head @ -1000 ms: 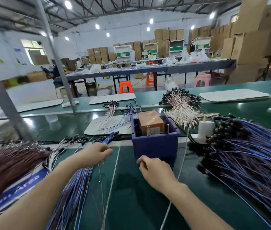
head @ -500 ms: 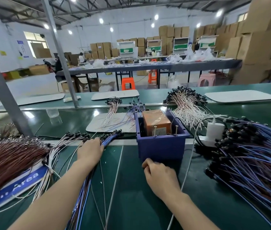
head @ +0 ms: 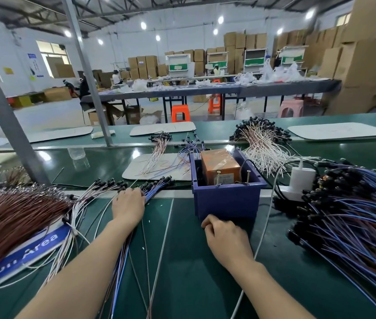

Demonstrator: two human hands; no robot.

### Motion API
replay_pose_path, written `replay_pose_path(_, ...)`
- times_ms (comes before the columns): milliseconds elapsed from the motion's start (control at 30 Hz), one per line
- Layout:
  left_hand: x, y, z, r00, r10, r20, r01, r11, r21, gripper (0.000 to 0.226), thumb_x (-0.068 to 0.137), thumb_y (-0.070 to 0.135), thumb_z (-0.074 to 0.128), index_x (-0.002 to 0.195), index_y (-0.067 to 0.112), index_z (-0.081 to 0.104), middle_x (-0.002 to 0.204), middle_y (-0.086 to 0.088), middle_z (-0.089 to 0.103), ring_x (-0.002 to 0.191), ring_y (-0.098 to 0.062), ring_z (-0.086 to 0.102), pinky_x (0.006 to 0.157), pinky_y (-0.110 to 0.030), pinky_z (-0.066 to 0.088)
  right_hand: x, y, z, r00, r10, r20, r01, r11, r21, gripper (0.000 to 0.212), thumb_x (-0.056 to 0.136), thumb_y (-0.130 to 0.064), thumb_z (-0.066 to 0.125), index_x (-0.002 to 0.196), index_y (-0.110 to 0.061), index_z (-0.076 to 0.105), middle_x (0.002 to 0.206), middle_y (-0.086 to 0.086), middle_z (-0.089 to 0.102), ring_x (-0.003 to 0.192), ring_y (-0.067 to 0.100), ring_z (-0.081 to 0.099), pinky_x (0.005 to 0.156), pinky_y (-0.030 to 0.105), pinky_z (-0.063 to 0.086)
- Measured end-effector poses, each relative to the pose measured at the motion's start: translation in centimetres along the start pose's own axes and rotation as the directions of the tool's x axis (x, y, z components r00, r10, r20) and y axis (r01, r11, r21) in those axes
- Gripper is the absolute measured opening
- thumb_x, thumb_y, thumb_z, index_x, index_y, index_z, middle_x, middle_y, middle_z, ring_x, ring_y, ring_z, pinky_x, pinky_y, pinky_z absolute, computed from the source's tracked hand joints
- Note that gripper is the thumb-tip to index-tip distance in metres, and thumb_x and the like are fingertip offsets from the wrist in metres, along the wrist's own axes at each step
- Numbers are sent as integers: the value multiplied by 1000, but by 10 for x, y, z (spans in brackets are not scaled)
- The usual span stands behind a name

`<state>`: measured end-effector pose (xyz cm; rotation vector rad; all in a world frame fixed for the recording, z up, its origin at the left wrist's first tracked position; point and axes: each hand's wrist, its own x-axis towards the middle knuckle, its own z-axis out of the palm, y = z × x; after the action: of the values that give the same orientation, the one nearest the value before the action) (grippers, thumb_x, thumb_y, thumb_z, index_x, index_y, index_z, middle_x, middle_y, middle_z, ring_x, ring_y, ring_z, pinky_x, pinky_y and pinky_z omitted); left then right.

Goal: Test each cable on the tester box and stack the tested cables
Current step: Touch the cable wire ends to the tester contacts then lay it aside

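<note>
On the green counter [head: 189, 268] the tester box [head: 227, 201] sits centre, with loose blue cables [head: 355, 226] heaped right. My left hand [head: 128, 207] rests on what I judge the tested stack [head: 154, 184]. My right hand [head: 225, 238] curls just near the box. I cannot tell whether either grips anything. I'd align connector ends squarely.

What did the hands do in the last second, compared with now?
The left hand slid forward along the stack of thin blue cables to their black plug ends, where it now rests. The right hand stayed curled just before the dark blue plastic tester box; nothing visibly picked up or released.
</note>
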<state>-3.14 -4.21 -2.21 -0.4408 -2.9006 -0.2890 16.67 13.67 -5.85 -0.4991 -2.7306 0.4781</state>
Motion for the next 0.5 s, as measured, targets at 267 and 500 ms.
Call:
replay_pose_path(267, 0, -1, 0, 997, -69, -30, 66, 992, -111, 21, 103, 17, 39, 109, 1, 52, 116, -23, 66, 108, -39, 60, 86, -42, 41, -1, 0, 1, 1000, 10, -24, -10, 1000, -7, 23, 104, -33, 38, 113, -35, 58, 96, -6, 73, 81, 18, 68, 63, 30, 46)
replay_pose_path(500, -16, 16, -33, 954, -249, -166, 23, 614, -789, 20, 109, 25, 29, 109, 8, 41, 87, -10, 67, 83, -37, 64, 74, -53, 51, -3, 2, -2, 999, 33, 3, -33, 997, 77, 21, 103, -35, 41, 109, -40, 60, 87, -13, 71, 64, 7, 58, 54, 22, 39)
